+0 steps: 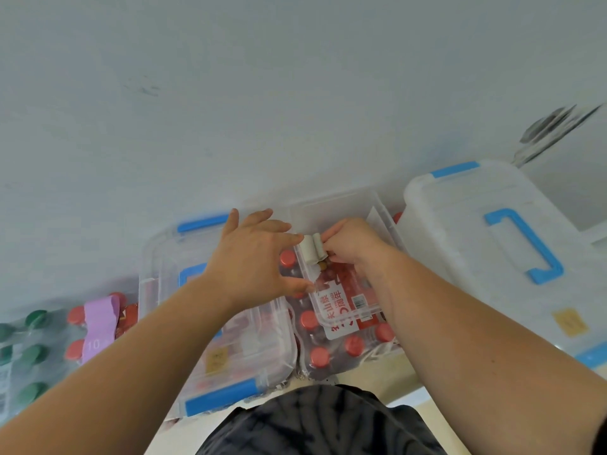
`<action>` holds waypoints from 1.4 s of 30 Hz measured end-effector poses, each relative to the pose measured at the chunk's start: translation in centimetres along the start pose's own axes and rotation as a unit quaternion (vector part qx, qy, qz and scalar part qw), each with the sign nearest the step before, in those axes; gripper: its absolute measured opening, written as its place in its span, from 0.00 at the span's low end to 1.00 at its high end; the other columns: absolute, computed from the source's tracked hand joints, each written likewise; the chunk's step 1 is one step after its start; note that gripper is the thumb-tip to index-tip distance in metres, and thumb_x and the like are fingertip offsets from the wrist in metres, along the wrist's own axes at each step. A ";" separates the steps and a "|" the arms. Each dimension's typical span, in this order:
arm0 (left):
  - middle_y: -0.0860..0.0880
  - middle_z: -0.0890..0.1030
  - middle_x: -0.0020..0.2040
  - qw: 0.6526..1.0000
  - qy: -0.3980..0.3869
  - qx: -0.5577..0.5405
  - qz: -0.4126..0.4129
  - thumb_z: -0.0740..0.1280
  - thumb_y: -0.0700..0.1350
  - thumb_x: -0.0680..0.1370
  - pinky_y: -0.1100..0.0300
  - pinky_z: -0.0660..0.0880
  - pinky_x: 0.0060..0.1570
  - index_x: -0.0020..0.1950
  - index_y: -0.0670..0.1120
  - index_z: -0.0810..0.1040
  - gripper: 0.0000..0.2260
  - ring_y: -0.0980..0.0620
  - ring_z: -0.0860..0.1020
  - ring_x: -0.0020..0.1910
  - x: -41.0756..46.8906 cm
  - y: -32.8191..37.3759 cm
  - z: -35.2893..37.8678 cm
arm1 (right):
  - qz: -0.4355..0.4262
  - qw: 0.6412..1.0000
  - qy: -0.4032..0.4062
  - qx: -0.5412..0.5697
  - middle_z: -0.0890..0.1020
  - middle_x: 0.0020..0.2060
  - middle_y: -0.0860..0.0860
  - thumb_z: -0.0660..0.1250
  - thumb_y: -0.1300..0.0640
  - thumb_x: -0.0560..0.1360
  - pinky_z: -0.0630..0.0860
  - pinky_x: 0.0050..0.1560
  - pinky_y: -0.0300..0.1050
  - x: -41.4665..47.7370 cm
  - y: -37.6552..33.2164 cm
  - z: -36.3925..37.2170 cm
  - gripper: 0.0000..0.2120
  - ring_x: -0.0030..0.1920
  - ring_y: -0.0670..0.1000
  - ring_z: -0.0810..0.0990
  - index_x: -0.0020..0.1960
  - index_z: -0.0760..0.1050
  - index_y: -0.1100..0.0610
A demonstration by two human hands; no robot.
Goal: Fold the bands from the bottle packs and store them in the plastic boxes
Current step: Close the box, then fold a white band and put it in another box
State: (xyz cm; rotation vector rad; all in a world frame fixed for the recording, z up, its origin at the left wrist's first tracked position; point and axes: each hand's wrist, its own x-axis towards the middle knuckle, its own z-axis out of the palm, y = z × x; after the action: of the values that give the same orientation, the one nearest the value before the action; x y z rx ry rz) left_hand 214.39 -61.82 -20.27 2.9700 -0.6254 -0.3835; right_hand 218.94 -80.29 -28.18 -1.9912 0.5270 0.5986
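A white band [312, 249], folded into a small roll, is held between my two hands above a pack of red-capped bottles [331, 336]. My right hand [351, 243] pinches the roll's right side. My left hand [256, 257] touches its left side with spread fingers. Just behind the hands an open clear plastic box [341, 205] rests on the pack. To the left, a closed clear box with blue latches [216, 343] lies under my left forearm. A purple band [98, 320] marked 10 wraps another red-capped pack at the far left.
A large closed plastic box with a blue handle [492, 244] stands on the right. Green-capped bottles [29, 353] sit at the far left edge. A plain pale wall [262, 93] rises right behind the boxes. My dark patterned clothing [322, 421] fills the bottom centre.
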 end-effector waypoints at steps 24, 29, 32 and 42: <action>0.46 0.65 0.77 0.981 0.116 -0.092 -0.124 0.64 0.72 0.69 0.50 0.61 0.74 0.77 0.50 0.65 0.42 0.44 0.64 0.75 -13.8 -11.4 2.3 | -0.258 0.908 0.201 -0.262 0.80 0.59 0.58 0.71 0.54 0.75 0.72 0.61 0.50 -16.0 -3.5 10.0 0.17 0.60 0.60 0.78 0.61 0.79 0.60; 0.49 0.58 0.80 0.987 0.086 -0.113 -0.074 0.54 0.76 0.65 0.50 0.60 0.76 0.79 0.50 0.61 0.48 0.47 0.60 0.77 -15.7 -12.6 3.7 | -0.200 0.912 0.233 -0.273 0.82 0.56 0.60 0.69 0.56 0.75 0.74 0.61 0.55 -17.2 -2.6 11.2 0.14 0.58 0.63 0.78 0.57 0.80 0.63; 0.48 0.53 0.82 0.989 0.076 -0.114 -0.048 0.52 0.77 0.64 0.48 0.56 0.78 0.80 0.50 0.56 0.50 0.47 0.55 0.80 -16.1 -12.8 4.1 | -0.201 0.903 0.245 -0.290 0.82 0.55 0.58 0.68 0.55 0.76 0.73 0.60 0.54 -17.4 -2.4 12.2 0.12 0.57 0.63 0.78 0.56 0.80 0.62; 0.51 0.51 0.82 0.985 0.081 -0.152 -0.015 0.60 0.80 0.60 0.45 0.50 0.78 0.81 0.49 0.48 0.58 0.50 0.49 0.80 -16.2 -13.9 4.2 | -0.227 0.909 0.317 -0.149 0.81 0.62 0.57 0.64 0.64 0.79 0.74 0.66 0.54 -18.4 -3.2 12.3 0.17 0.62 0.58 0.79 0.67 0.78 0.58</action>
State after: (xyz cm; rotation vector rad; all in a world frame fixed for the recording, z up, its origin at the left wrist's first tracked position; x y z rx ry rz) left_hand 204.30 -42.70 -22.50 2.6868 -0.4592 -0.2131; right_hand 203.94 -65.77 -20.07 -2.4922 0.3347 -0.2979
